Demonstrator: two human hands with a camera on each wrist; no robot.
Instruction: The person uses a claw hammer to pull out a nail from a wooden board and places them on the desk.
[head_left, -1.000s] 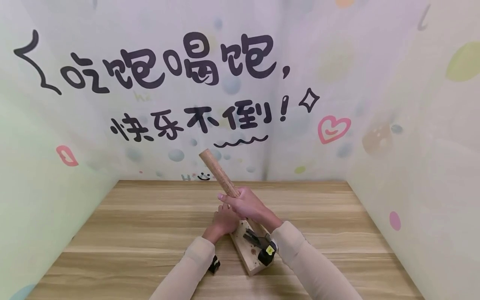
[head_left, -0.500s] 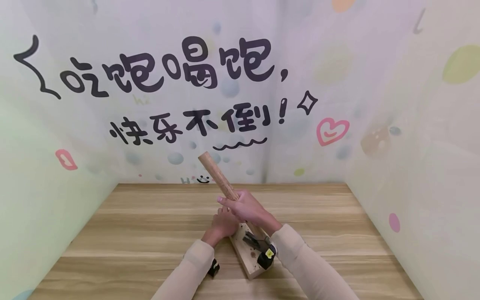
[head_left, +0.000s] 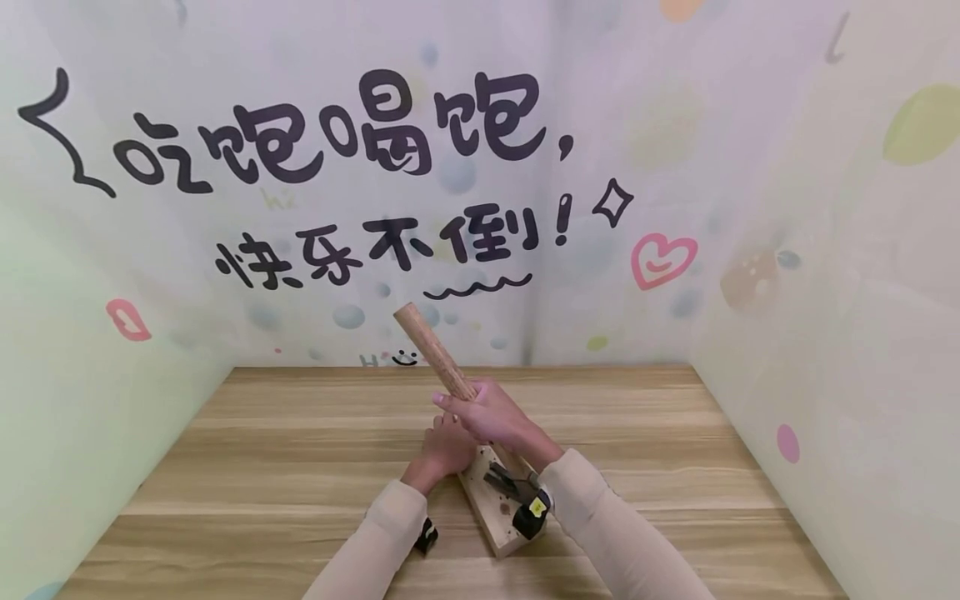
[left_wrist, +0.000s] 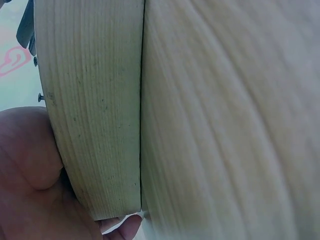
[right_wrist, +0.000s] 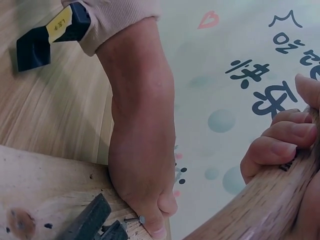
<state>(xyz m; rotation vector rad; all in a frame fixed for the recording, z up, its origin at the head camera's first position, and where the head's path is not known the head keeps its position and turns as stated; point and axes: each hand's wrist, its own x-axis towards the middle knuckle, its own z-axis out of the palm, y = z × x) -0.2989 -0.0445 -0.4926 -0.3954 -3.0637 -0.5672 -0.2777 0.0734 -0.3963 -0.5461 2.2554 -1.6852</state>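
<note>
My right hand (head_left: pixel 498 414) grips the wooden handle of a claw hammer (head_left: pixel 437 352), which slants up and away to the left. The hammer's dark claw (right_wrist: pixel 95 214) is low over a wooden block (head_left: pixel 486 510), close to a nail (right_wrist: pixel 134 220) that stands partly out of the wood. My left hand (head_left: pixel 448 446) holds the far end of the block, fingers bent round its end in the left wrist view. Two nails, one a small nail (left_wrist: pixel 41 98), project from the block's face there. Whether the claw touches a nail cannot be made out.
The block lies on a wood-grain table (head_left: pixel 300 450). A printed back wall (head_left: pixel 337 333) and plain side walls close in the table. Black wrist devices, one a yellow-labelled unit (head_left: pixel 531 515), sit at both sleeves.
</note>
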